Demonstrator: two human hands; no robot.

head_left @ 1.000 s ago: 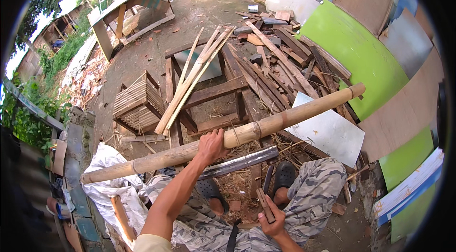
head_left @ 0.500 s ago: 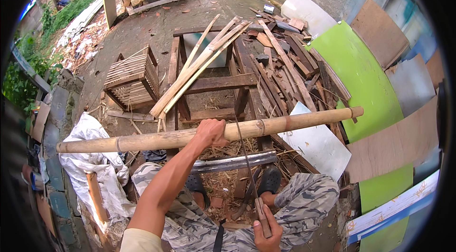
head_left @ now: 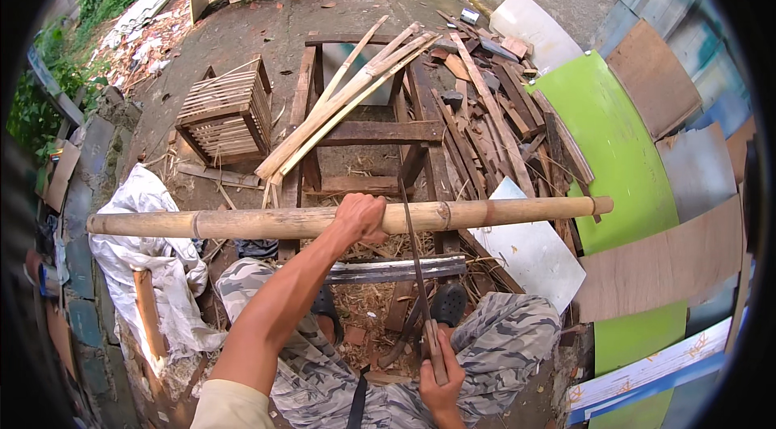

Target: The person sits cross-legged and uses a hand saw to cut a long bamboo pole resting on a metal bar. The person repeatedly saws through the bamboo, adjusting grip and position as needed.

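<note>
A thick bamboo pole (head_left: 250,224) lies crosswise in front of me, over the wooden frame. My left hand (head_left: 361,216) is closed round it near its middle. Just right of that hand, a long thin saw blade (head_left: 415,259) crosses the pole, its tip beyond the far side. My right hand (head_left: 443,384) grips the saw's wooden handle (head_left: 435,348) low between my knees. How deep the blade sits in the bamboo cannot be made out.
Split bamboo strips (head_left: 347,101) rest on the dark wooden frame (head_left: 380,134). A slatted crate (head_left: 222,122) stands left of it; scrap wood (head_left: 493,105) is heaped to the right. Boards, including a green panel (head_left: 606,146), line the right side. A white sack (head_left: 149,194) lies under the pole's left end.
The saw has slid a little forward, away from me, with my right hand. My left hand keeps its place on the pole. The whole view has tilted slightly, so the pole looks more level.
</note>
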